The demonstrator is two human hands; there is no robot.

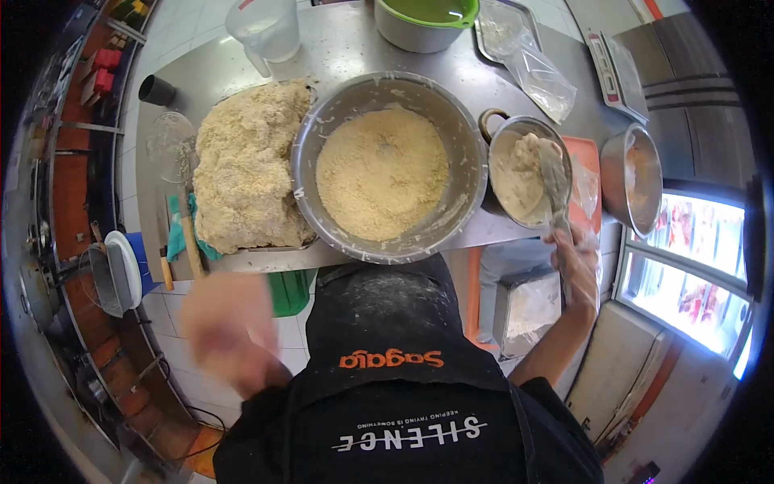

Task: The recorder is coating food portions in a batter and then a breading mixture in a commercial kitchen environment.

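Note:
My left hand (230,327) is blurred, raised at the lower left in front of the table's edge; its fingers cannot be made out. My right hand (574,266), with clear plastic around it, grips a long grey batter-coated utensil (555,178) of unclear kind. The utensil's far end rests in a metal pot (488,202) of pale wet batter with lumps in it. Left of the pot, a wide steel bowl (462,224) holds yellowish crumbs (384,175). A tall heap of crumb-coated pieces (248,169) covers a tray on the bowl's left.
Behind the bowl stand a clear plastic jug (269,30) and a green-rimmed tub (423,30). A plastic bag (541,81) and a scale (617,75) lie at the back right. Another steel bowl (614,181) is at the far right. Wooden-handled tools (190,242) overhang the left edge.

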